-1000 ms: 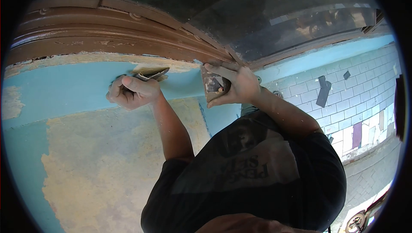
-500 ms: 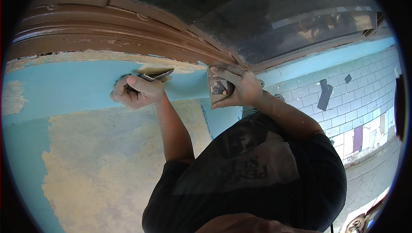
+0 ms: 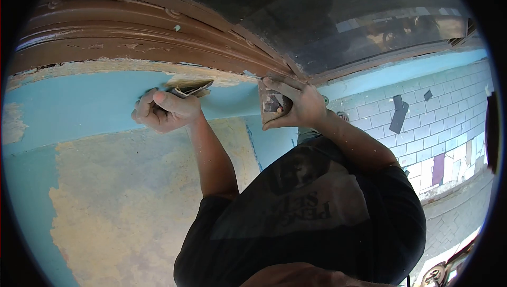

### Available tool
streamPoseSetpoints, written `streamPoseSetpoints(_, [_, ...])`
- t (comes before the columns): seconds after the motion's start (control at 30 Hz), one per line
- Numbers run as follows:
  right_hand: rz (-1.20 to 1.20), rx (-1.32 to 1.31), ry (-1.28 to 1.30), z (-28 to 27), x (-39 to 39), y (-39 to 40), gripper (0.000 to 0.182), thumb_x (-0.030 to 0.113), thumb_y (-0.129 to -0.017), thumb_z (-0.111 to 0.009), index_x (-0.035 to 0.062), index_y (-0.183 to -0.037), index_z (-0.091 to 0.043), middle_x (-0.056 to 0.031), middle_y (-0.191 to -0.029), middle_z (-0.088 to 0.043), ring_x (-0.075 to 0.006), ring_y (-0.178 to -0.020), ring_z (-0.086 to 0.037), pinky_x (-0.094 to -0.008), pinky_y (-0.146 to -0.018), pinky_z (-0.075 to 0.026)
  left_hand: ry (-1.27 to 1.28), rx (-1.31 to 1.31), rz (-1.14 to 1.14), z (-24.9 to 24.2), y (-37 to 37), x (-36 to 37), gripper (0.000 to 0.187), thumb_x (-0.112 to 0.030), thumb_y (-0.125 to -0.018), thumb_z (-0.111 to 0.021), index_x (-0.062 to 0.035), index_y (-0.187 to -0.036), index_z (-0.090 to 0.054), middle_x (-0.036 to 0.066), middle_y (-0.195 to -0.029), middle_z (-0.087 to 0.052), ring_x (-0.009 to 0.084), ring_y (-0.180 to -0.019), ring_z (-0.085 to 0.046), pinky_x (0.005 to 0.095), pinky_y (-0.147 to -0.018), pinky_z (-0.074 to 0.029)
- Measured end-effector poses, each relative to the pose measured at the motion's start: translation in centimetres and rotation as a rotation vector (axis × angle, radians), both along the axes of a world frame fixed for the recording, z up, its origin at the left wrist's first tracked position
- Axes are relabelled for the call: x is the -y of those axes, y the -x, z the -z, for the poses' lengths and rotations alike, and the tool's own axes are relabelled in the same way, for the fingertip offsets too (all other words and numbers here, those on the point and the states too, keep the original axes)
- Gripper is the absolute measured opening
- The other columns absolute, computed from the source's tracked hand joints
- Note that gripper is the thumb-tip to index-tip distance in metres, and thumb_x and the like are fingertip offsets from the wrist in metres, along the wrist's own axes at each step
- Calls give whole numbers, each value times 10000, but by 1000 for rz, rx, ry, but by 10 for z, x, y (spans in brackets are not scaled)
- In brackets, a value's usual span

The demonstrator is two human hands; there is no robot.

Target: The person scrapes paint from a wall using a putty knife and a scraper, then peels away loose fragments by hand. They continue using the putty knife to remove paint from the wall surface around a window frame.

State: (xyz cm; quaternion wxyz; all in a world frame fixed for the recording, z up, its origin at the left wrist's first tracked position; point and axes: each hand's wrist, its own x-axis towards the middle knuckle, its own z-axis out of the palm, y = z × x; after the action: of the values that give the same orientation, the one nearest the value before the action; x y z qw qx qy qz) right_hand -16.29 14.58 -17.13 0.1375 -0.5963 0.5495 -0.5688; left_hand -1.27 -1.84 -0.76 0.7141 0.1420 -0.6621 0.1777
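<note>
My left hand is curled, its thumb on top, around a folded, worn sheet that sticks out beside the blue wall. To the right, my right hand grips a flat rectangular block with a patchy brown and dark face. Its fingers and thumb span the block's two edges. The block lies near the corner where the brown wooden frame meets the wall. A strip of bare, scraped surface runs along the frame.
Dark glass fills the top. Below the hands is a large pale patch of wall. At right, dark scraps lie on grey paving. Part of a wheeled vehicle shows at bottom right.
My right hand and the block have shifted slightly right and up. My left hand has moved slightly left. A small pale chip now shows against the brown frame.
</note>
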Motion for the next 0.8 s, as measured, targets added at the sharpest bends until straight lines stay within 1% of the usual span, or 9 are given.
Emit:
streamPoseSetpoints(0.03, [-2, -4, 5, -1, 3, 0, 1080, 621, -496, -952, 102, -1379, -611, -160, -1315, -672, -351, -1101, -706, -418, -926, -588, -20, -12, 10, 0, 1, -1, 379, -401, -1033, -615, -91, -830, -536, -12, -796, -409, 123, -769, -416, 285, -670, -308])
streamPoseSetpoints(0.1, [4, -31, 53, -8, 3, -4, 1092, 744, -533, -868, 150, -1411, -609, -100, -1080, -719, -335, -821, -733, -412, -714, -605, -54, -13, 23, 3, 2, -2, 381, -399, -1034, -615, -86, -832, -538, -10, -802, -413, 122, -764, -421, 285, -672, -315])
streamPoseSetpoints(0.17, [13, -9, 48, -13, 4, -8, 1095, 747, -529, -867, 157, -1414, -608, -103, -1099, -721, -336, -823, -735, -408, -720, -607, -26, -2, -60, 4, -4, 2, 375, -385, -1030, -619, -73, -837, -541, -6, -824, -422, 122, -761, -435, 282, -680, -336])
streamPoseSetpoints(0.27, [55, -5, 106, 7, 10, -4, 1099, 757, -523, -862, 170, -1417, -608, -108, -1132, -724, -337, -833, -739, -402, -734, -612, -47, -1, 12, 4, -2, 1, 373, -376, -1029, -617, -66, -835, -543, 0, -841, -432, 126, -773, -449, 283, -687, -350])
streamPoseSetpoints(0.43, [33, 18, 75, -20, 2, -5, 1077, 754, -526, -864, 174, -1400, -622, -118, -1156, -723, -334, -882, -745, -410, -755, -614, -41, 3, -12, 4, -3, 2, 373, -379, -1031, -612, -66, -839, -548, 1, -839, -433, 129, -781, -448, 289, -681, -344])
streamPoseSetpoints(0.5, [-106, 89, -108, -32, 1, -3, 1064, 620, -517, -946, 132, -1400, -609, -182, -1322, -664, -384, -1092, -699, -423, -904, -585, -29, -1, -12, 4, -3, 2, 372, -382, -1031, -613, -67, -843, -551, 0, -840, -435, 130, -786, -449, 290, -680, -343])
streamPoseSetpoints(0.6, [17, -4, 26, 14, 5, 3, 1070, 715, -537, -886, 173, -1414, -603, -142, -1232, -702, -362, -950, -732, -439, -802, -608, -22, 15, -5, 1, -5, 4, 375, -391, -1036, -605, -67, -853, -556, -4, -841, -438, 130, -787, -450, 289, -681, -342])
streamPoseSetpoints(0.67, [10, -33, -43, 51, -3, 11, 1076, 713, -539, -886, 177, -1425, -590, -141, -1246, -696, -366, -960, -728, -440, -812, -605, 101, 70, -33, -1, -9, 7, 390, -370, -1042, -608, -18, -885, -547, 49, -777, -518, 136, -691, -520, 283, -611, -397])
streamPoseSetpoints(0.8, [2, 42, -88, 75, -13, 13, 1066, 706, -546, -888, 197, -1428, -571, -132, -1276, -682, -364, -1016, -715, -440, -837, -599, 80, 78, -22, -1, -11, 6, 387, -366, -1043, -604, -13, -894, -556, 54, -792, -523, 147, -718, -536, 290, -625, -406])
